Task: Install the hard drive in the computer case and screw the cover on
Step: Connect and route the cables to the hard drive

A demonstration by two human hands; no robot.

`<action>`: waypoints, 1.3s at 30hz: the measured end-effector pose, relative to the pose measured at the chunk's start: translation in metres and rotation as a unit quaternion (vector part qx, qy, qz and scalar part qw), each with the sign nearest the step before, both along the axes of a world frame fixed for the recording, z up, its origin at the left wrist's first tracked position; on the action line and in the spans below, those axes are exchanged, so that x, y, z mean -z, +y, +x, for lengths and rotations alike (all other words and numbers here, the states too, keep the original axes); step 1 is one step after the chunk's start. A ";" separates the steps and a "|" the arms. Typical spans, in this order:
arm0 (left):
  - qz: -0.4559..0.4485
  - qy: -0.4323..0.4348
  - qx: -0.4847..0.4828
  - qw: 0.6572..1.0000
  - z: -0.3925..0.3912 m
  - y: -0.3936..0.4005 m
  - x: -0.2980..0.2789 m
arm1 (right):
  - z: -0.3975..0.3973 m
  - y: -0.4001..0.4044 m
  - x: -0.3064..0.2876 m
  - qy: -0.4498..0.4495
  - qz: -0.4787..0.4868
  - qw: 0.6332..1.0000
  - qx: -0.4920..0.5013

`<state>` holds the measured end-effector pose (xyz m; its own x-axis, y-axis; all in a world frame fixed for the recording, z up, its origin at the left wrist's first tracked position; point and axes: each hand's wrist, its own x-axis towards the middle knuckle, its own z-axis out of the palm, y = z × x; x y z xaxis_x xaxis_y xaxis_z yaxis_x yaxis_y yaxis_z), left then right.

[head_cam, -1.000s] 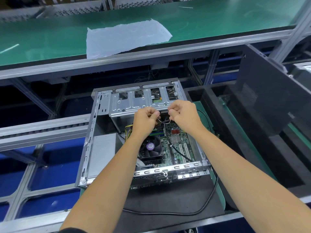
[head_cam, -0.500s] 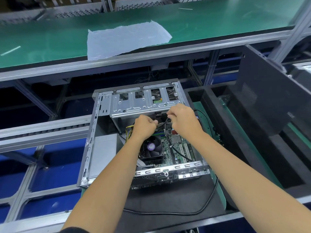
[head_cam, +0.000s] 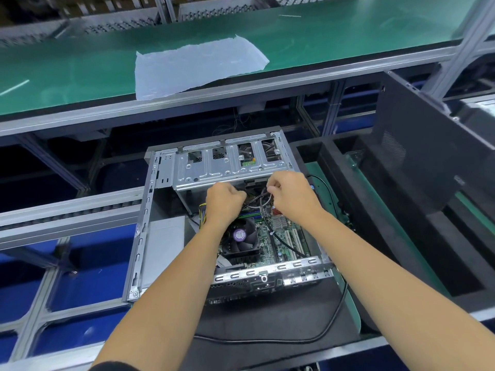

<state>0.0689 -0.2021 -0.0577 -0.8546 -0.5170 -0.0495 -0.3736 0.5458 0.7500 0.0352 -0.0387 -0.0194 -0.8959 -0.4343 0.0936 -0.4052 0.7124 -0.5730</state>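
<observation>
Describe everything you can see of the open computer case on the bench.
The computer case is a bare grey metal frame lying on its side, its cover off. At its far end sits a perforated drive cage; inside lie a green motherboard and a black cooler fan. It rests on a black mat. The left hand and right hand work the thin cables below the cage.

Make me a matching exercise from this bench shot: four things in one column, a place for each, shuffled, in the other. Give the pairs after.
Things:
1. plastic sheet
2. cooler fan
3. black side panel
4. black cable

Places:
A. inside the computer case, below the left hand
B. looped over the dark mat in front of the case
C. on the green belt beyond the case
D. upright, right of the case

Pairs: 1-C, 2-A, 3-D, 4-B
</observation>
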 end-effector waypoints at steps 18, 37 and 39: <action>0.133 0.163 0.117 0.971 0.002 0.017 -0.014 | -0.011 -0.002 -0.003 -0.110 -0.187 0.976 0.000; 0.260 0.129 0.150 0.945 -0.002 0.012 -0.013 | -0.010 0.001 -0.004 -0.133 -0.241 0.961 0.000; 0.263 0.116 0.142 0.947 -0.002 0.012 -0.013 | -0.010 0.001 -0.004 -0.130 -0.242 0.962 0.003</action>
